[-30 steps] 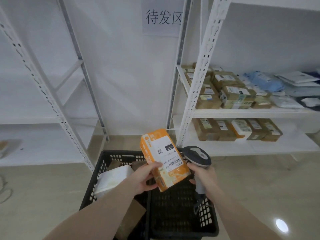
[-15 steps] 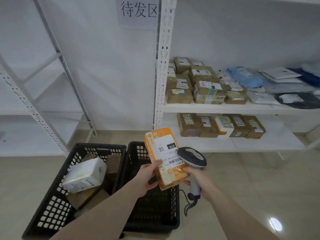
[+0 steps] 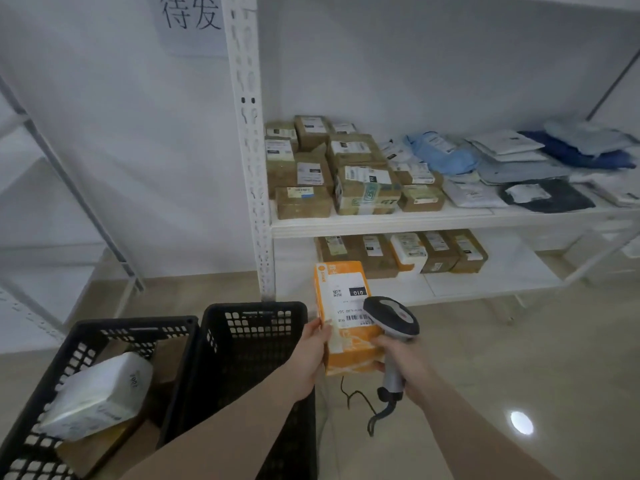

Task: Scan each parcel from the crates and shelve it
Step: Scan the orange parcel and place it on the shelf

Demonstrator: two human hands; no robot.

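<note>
While the left hand (image 3: 310, 355) grips an orange cardboard parcel (image 3: 346, 317) by its left edge before the white metal shelves (image 3: 415, 221), the right hand (image 3: 403, 362) clasps a grey handheld scanner (image 3: 393, 317); the parcel looks light and stiff.

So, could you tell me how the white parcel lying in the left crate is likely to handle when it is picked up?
The white parcel looks soft-wrapped with rounded corners, so it may give slightly under the fingers. Its glossy wrap could be slippery. It lies tilted on brown boxes in the left crate, so it might slide if nudged.
</note>
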